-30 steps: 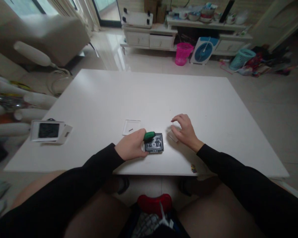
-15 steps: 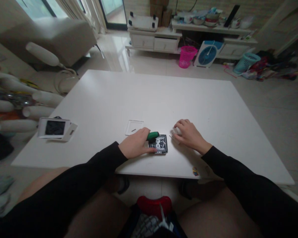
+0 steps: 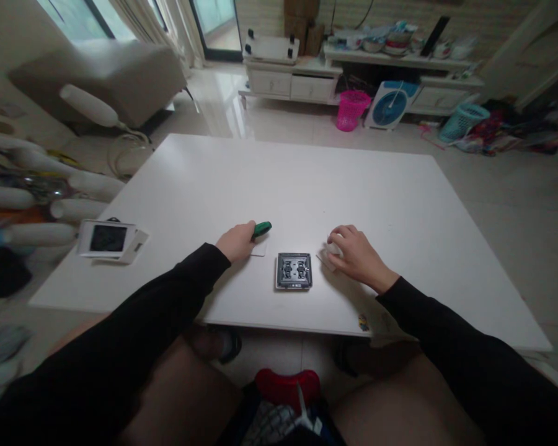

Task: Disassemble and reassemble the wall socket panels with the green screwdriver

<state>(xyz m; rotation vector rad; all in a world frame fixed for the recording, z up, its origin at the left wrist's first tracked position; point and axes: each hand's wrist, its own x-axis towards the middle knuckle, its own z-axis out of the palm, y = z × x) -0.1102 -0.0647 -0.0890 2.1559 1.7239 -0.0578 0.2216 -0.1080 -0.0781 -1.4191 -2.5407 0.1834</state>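
Observation:
My left hand (image 3: 236, 242) is closed round a green-handled tool (image 3: 261, 230), whose working end does not show. Under that hand, a thin white square plate (image 3: 259, 249) lies mostly covered. Between my hands sits a square switch panel (image 3: 294, 271), its dark inner side with small fittings facing up and a pale rim below; neither hand touches it. To its right, my right hand (image 3: 357, 255) has bent fingers around a small whitish, see-through piece (image 3: 333, 248), perhaps a little plastic bag, resting at the table top.
The white table (image 3: 307, 179) spreads out ahead. At its left end stands an open white box (image 3: 130, 244) with a dark pane. Near the front edge is a small colourful sticker (image 3: 363, 323). Beyond the table are a pink basket (image 3: 352, 110) and a blue-and-white fan (image 3: 390, 105).
My left hand has come off the switch panel and moved left with the green-handled tool, over the white plate. My right hand stays nearly where it was.

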